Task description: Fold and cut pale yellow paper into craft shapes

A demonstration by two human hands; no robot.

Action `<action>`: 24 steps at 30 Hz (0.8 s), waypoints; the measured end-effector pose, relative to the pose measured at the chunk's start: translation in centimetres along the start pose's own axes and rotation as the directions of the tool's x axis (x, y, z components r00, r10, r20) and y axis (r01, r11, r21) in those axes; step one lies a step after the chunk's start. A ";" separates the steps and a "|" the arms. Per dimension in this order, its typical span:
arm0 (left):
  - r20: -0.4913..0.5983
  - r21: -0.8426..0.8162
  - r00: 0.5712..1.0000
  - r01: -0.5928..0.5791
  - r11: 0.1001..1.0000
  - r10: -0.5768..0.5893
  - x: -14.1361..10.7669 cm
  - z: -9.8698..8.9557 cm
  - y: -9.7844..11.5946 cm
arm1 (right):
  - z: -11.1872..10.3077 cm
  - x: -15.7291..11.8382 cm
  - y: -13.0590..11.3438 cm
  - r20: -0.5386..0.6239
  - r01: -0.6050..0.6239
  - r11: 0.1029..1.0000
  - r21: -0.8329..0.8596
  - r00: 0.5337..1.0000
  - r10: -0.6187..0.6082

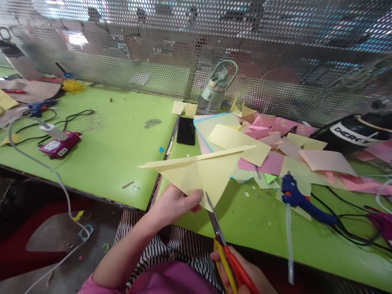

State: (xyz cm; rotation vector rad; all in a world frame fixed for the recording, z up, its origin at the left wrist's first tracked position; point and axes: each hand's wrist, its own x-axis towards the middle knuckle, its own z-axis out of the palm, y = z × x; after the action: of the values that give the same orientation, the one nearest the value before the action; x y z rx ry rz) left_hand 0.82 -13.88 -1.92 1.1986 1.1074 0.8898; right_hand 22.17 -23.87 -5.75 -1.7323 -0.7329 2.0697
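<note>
My left hand pinches a folded sheet of pale yellow paper near its lower edge, thumb on top. The paper is roughly triangular, with a narrow folded strip along its top edge. My right hand, at the bottom of the view, is closed round the red and yellow handles of a pair of scissors. The scissor blades point up and meet the lower corner of the paper just right of my left thumb. My right fingers are partly hidden by the handles.
A blue glue gun lies right on the green table. Behind the paper are a black phone, a water bottle and piled pink and yellow papers. A purple power socket with cables sits left, before a perforated metal screen.
</note>
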 end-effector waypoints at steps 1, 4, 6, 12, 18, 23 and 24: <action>0.013 -0.011 1.000 -0.006 1.000 0.007 -0.1 0.0 0.0 | 0.0 0.2 0.0 -0.012 -0.023 1.000 0.011 1.000 0.024; 0.045 -0.025 0.999 -0.025 0.999 0.026 -0.4 0.0 0.0 | 0.0 0.6 0.1 -0.029 -0.112 0.993 0.044 0.993 0.113; 0.048 -0.010 0.999 -0.019 1.000 0.019 -0.6 0.0 -0.1 | -0.1 0.9 0.2 -0.033 -0.126 0.992 0.032 0.991 0.127; 0.044 0.010 0.999 -0.007 1.000 0.007 -0.9 0.1 -0.2 | -0.1 1.1 0.5 -0.070 -0.101 0.994 0.029 0.992 0.103; 0.039 0.007 0.999 -0.022 1.000 0.022 -0.8 0.1 -0.2 | 0.3 0.4 0.2 -0.068 -0.034 0.999 0.011 0.997 0.035; 0.037 0.013 0.999 -0.037 0.999 0.037 -0.8 0.1 -0.2 | 0.4 0.0 -0.2 -0.074 -0.070 0.995 -0.077 0.995 0.064; 0.033 0.018 0.999 -0.039 0.999 0.039 -0.8 0.1 -0.2 | 0.4 0.0 -0.2 -0.086 -0.079 0.993 -0.093 0.994 0.071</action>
State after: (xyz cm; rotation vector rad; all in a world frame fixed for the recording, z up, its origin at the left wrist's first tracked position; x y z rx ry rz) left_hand 0.71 -14.69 -1.93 1.2493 1.0712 0.8884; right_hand 21.82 -23.75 -5.58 -1.9129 -0.7645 2.0285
